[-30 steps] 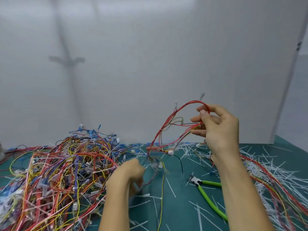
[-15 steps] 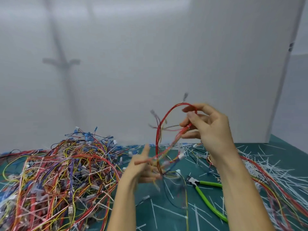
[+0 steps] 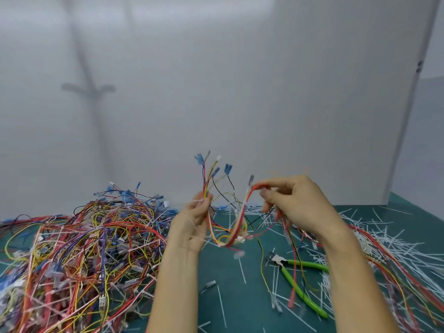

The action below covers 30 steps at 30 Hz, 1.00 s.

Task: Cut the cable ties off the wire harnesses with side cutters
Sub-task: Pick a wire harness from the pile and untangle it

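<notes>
The harness (image 3: 240,219) sags in a slack U between both hands, up and left of the cutters (image 3: 281,263), which lie untouched on the mat (image 3: 252,308). The left hand (image 3: 194,227) is curled round its yellow, red and black wires below the blue-tipped ends, and the right hand (image 3: 298,205) pinches its red loop. A white tie (image 3: 192,202) juts sideways by the left thumb

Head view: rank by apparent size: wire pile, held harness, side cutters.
1. Wire pile, by far.
2. Held harness and side cutters look alike; the harness sits nearer the camera, so unranked.
</notes>
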Tool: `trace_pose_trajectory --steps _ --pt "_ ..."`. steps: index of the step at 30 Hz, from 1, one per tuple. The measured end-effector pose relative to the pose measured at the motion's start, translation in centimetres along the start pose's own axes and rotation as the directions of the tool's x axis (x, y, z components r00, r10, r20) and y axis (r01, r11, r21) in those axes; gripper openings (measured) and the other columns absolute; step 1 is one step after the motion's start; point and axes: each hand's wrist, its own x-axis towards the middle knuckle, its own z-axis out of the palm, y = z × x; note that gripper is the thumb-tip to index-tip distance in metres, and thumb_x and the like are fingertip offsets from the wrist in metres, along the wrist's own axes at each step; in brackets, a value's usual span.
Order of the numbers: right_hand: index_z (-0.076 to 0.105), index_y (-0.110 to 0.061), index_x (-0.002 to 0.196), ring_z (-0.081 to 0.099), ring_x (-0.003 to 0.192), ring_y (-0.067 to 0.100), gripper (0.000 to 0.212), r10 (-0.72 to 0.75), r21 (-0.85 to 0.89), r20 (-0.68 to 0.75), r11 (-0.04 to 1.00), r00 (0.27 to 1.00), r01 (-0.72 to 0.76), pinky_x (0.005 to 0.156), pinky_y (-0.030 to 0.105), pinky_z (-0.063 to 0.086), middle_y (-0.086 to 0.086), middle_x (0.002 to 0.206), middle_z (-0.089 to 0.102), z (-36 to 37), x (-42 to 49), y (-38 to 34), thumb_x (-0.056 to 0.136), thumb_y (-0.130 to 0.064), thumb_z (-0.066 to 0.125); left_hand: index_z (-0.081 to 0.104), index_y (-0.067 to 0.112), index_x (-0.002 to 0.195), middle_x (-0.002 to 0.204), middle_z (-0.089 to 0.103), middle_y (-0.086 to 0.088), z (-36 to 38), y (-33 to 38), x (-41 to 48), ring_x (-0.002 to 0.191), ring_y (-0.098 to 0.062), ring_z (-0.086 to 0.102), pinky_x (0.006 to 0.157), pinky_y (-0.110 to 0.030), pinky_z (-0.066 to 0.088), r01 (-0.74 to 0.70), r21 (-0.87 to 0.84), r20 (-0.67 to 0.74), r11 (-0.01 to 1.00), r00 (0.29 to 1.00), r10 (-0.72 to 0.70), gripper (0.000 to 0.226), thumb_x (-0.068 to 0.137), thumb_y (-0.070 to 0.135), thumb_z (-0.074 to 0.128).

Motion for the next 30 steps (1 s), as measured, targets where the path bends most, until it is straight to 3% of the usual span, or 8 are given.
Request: trace_pose_trajectory --steps 4,7,12,18,21,24,28,30 --pt "0.076 -0.031 0.109 0.065 0.081 0.0 0.037 0.195 -0.455 0.146 0.884 0.97 -0.109 0.081 0.024 0.053 -0.004 0.102 0.077 0.2 -0.2 0.9 0.09 -0.002 0.062 0.059 -0.001 0.116 0.09 0.067 -0.01 0.8 1.1 -0.8 0.083 -0.012 0.068 0.065 -0.016 0.054 -0.286 0.105 -0.041 0.952 0.956 0.292 0.037 0.089 -0.022 0.046" --pt "0.061 -0.029 0.134 0.062 0.119 0.019 0.062 0.272 -0.582 0.191 0.805 0.943 -0.114 0.102 0.037 0.049 0.003 0.131 0.066 0.3 -0.5 0.4 0.087 0.01 0.046 0.063 0.004 0.108 0.088 0.068 -0.008 1.4 1.6 -1.3 0.076 -0.006 0.07 0.07 -0.018 0.052 -0.44 0.187 -0.077 0.878 0.885 0.459 0.036 0.087 -0.022 0.05" --pt "0.049 -0.032 0.143 0.053 0.128 0.027 0.066 0.219 -0.626 0.156 0.776 0.963 -0.075 0.104 0.042 0.046 0.007 0.144 0.054 0.0 -0.9 -0.9 0.09 0.007 0.044 0.064 0.005 0.106 0.087 0.067 -0.007 2.3 2.1 -1.8 0.079 -0.016 0.066 0.076 -0.025 0.054 -0.617 0.165 -0.182 0.769 0.747 0.639 0.035 0.084 -0.02 0.056" --pt "0.035 -0.022 0.152 0.044 0.134 0.027 0.067 0.183 -0.705 0.11 0.707 0.977 -0.053 0.101 0.036 0.041 0.007 0.147 0.048 -1.2 -1.7 -2.5 0.092 0.004 0.051 0.064 0.014 0.099 0.093 0.067 -0.01 2.2 3.8 -2.7 0.08 -0.014 0.069 0.075 -0.024 0.056 -0.757 0.181 -0.248 0.628 0.583 0.773 0.037 0.081 -0.018 0.061" --pt "0.035 -0.021 0.152 0.041 0.137 0.025 0.058 0.122 -0.634 0.078 0.772 0.989 -0.045 0.105 0.035 0.037 0.007 0.15 0.045 -1.2 -1.6 -2.9 0.098 -0.002 0.046 0.066 0.014 0.099 0.09 0.071 -0.006 2.3 4.4 -3.3 0.081 -0.014 0.071 0.073 -0.024 0.056 -0.758 0.133 -0.203 0.638 0.609 0.767 0.036 0.081 -0.017 0.063" --pt "0.045 -0.02 0.146 0.046 0.135 0.019 0.044 -0.041 -0.397 -0.021 0.917 0.999 0.029 0.108 0.033 0.036 0.002 0.147 0.051 0.2 -1.1 -3.2 0.103 -0.029 0.048 0.065 0.014 0.1 0.084 0.074 0.0 3.2 4.5 -4.1 0.08 -0.015 0.071 0.072 -0.025 0.057 -0.752 0.073 -0.082 0.655 0.65 0.755 0.035 0.082 -0.016 0.063" --pt "0.04 -0.025 0.149 0.045 0.134 0.006 0.075 -0.086 0.064 -0.013 0.994 0.996 0.086 0.106 0.021 0.032 -0.006 0.148 0.049 3.0 -0.8 -4.6 0.086 -0.067 0.042 0.062 0.01 0.102 0.076 0.074 0.003 5.0 3.9 -5.2 0.07 -0.01 0.071 0.07 -0.023 0.058 -0.662 -0.018 0.101 0.749 0.744 0.66 0.032 0.084 -0.016 0.058" --pt "0.039 -0.027 0.148 0.05 0.127 0.003 0.082 -0.092 0.145 0.014 0.985 0.996 0.089 0.106 0.024 0.037 -0.007 0.144 0.053 4.1 -0.8 -4.9 0.079 -0.072 0.039 0.062 0.009 0.1 0.075 0.074 0.001 5.9 3.3 -5.7 0.072 -0.01 0.072 0.066 -0.021 0.057 -0.608 -0.029 0.187 0.794 0.777 0.602 0.03 0.085 -0.016 0.057"
